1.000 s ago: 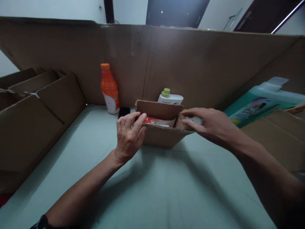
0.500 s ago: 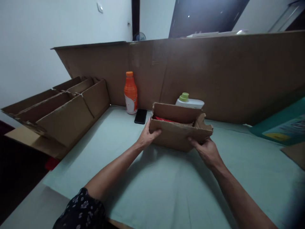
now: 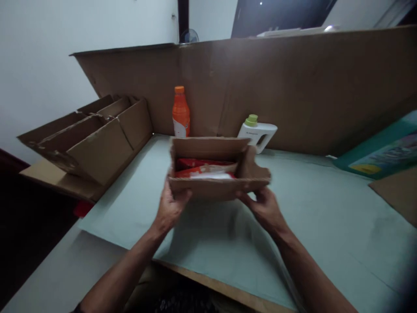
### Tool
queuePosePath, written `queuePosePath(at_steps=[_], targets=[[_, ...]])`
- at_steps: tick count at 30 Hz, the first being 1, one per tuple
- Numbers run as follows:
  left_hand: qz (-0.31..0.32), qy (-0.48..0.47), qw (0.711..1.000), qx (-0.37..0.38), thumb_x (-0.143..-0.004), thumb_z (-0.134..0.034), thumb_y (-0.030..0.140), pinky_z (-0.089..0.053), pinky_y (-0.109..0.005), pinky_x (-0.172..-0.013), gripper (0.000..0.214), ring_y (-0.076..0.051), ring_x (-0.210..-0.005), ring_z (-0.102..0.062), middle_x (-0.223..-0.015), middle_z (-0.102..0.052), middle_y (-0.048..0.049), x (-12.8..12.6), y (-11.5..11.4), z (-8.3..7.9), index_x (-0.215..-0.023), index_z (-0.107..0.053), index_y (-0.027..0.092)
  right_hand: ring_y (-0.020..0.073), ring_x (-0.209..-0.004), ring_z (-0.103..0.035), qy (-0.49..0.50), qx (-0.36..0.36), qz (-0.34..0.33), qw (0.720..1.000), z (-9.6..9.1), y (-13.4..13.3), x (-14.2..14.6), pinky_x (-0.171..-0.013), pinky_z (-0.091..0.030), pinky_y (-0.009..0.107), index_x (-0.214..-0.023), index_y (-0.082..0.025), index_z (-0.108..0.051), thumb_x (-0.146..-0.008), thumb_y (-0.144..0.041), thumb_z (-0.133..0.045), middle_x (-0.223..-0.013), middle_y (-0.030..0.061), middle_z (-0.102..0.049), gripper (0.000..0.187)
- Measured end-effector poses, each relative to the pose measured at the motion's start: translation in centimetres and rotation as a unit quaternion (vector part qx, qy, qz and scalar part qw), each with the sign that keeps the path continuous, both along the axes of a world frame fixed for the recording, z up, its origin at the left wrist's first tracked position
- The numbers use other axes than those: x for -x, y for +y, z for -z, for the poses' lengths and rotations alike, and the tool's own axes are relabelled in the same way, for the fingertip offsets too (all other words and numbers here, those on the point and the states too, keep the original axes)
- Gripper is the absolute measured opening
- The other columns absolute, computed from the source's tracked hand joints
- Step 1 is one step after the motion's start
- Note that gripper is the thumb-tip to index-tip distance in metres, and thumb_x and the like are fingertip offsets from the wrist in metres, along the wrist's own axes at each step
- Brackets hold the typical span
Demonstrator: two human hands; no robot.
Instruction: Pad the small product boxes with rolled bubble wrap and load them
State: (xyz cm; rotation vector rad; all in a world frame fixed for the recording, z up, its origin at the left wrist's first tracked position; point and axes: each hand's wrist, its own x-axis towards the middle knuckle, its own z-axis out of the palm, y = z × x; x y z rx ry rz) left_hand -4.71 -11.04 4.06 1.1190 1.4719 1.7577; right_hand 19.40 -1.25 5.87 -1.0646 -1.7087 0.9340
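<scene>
Between my two hands is a small open-topped cardboard box [image 3: 211, 189], tilted so that its inside faces me. My left hand [image 3: 170, 203] grips its left end, the thumb lying on the front wall. At the lower right corner my right hand [image 3: 262, 208] is closed on it, thumb in front and fingers behind, mostly hidden. Inside lie red and white packets [image 3: 208, 169], blurred by motion. Beyond the box stand an orange bottle [image 3: 181, 114], its base hidden by the box, and a white bottle with a green cap [image 3: 257, 133].
A divided cardboard box [image 3: 97, 148] sits at the table's left side. A tall cardboard panel [image 3: 286, 87] runs along the back. On the right a large green container [image 3: 381, 152] leans beside a cardboard piece [image 3: 395, 191]. Pale green cloth [image 3: 312, 208] covers the table.
Both hands have brought the box leftward and nearer to me, tipping it so more of the packets shows. The box now hides the phone seen earlier. The view has shifted slightly.
</scene>
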Motion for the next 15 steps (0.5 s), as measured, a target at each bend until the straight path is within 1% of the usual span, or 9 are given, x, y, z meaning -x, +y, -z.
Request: queuePosePath(at_steps=[2, 4, 6, 7, 8, 10, 13, 15], targets=[[0.040, 0.002, 0.999, -0.004, -0.081, -0.078, 0.048, -0.031, -0.049, -0.124, 0.082, -0.032, -0.142, -0.047, -0.148, -0.055, -0.0129, -2.0, 0.5, 0.4, -0.150, -0.042, 0.022, 0.0309, -0.101, -0.071, -0.012, 0.009, 0.027, 1.000, 0.3, -0.1, -2.7, -0.090, -0.058, 0.045, -0.104, -0.019, -0.071, -0.074, -0.059, -0.078, -0.110, 0.0116, -0.077, 0.051], [0.070, -0.009, 0.997, -0.001, -0.084, -0.076, 0.045, -0.025, -0.049, -0.127, 0.082, -0.031, -0.148, -0.039, -0.156, -0.047, -0.0123, -3.5, 0.7, 1.2, -0.153, -0.038, 0.023, 0.0330, -0.106, -0.071, -0.042, 0.021, 0.051, 0.998, 0.7, -0.5, -4.9, -0.095, -0.056, 0.048, -0.104, -0.021, -0.071, -0.073, -0.061, -0.078, -0.112, 0.0115, -0.077, 0.051], [0.082, -0.022, 0.996, 0.005, -0.087, -0.073, 0.044, -0.025, -0.050, -0.127, 0.082, -0.031, -0.150, -0.036, -0.160, -0.043, -0.0119, -3.8, 0.4, 2.0, -0.155, -0.034, 0.023, 0.0338, -0.105, -0.071, -0.070, 0.025, 0.055, 0.996, 1.2, -0.6, -5.5, -0.093, -0.057, 0.048, -0.103, -0.022, -0.071, -0.070, -0.061, -0.079, -0.109, 0.0107, -0.077, 0.052], [0.076, -0.024, 0.997, 0.007, -0.087, -0.072, 0.044, -0.026, -0.050, -0.127, 0.082, -0.031, -0.150, -0.037, -0.160, -0.042, -0.0121, -3.5, 0.1, 2.4, -0.156, -0.032, 0.023, 0.0339, -0.103, -0.071, -0.078, 0.023, 0.049, 0.996, 1.5, -0.4, -5.1, -0.091, -0.058, 0.047, -0.102, -0.022, -0.071, -0.068, -0.061, -0.080, -0.106, 0.0103, -0.077, 0.052], [0.063, -0.022, 0.998, 0.009, -0.088, -0.072, 0.044, -0.027, -0.051, -0.127, 0.082, -0.031, -0.149, -0.037, -0.159, -0.043, -0.0123, -2.9, -0.2, 2.6, -0.156, -0.032, 0.023, 0.0337, -0.102, -0.071, -0.078, 0.020, 0.036, 0.996, 1.7, -0.1, -4.2, -0.090, -0.059, 0.046, -0.101, -0.022, -0.071, -0.067, -0.060, -0.081, -0.104, 0.0102, -0.077, 0.052], [0.020, -0.012, 1.000, 0.011, -0.088, -0.071, 0.045, -0.026, -0.051, -0.127, 0.083, -0.031, -0.150, -0.036, -0.158, -0.045, -0.0123, -1.1, -0.6, 2.9, -0.157, -0.030, 0.023, 0.0329, -0.102, -0.071, -0.062, 0.020, -0.008, 0.998, 1.8, 1.2, -1.4, -0.090, -0.058, 0.046, -0.103, -0.020, -0.070, -0.066, -0.057, -0.083, -0.105, 0.0107, -0.077, 0.053], [-0.063, -0.004, 0.998, 0.005, -0.089, -0.069, 0.047, -0.027, -0.048, -0.127, 0.083, -0.029, -0.151, -0.035, -0.160, -0.041, -0.0112, 1.9, -0.9, 2.7, -0.157, -0.027, 0.024, 0.0313, -0.103, -0.070, -0.032, 0.036, -0.106, 0.993, 1.5, 4.3, 4.8, -0.093, -0.057, 0.047, -0.109, -0.017, -0.067, -0.065, -0.052, -0.084, -0.111, 0.0120, -0.075, 0.058], [-0.118, 0.000, 0.993, -0.002, -0.091, -0.066, 0.048, -0.030, -0.046, -0.125, 0.082, -0.029, -0.149, -0.038, -0.161, -0.040, -0.0110, 4.0, -0.9, 2.5, -0.158, -0.026, 0.026, 0.0310, -0.105, -0.069, -0.023, 0.051, -0.178, 0.982, 1.1, 6.6, 9.4, -0.094, -0.057, 0.047, -0.113, -0.016, -0.066, -0.064, -0.050, -0.085, -0.115, 0.0124, -0.074, 0.063]])
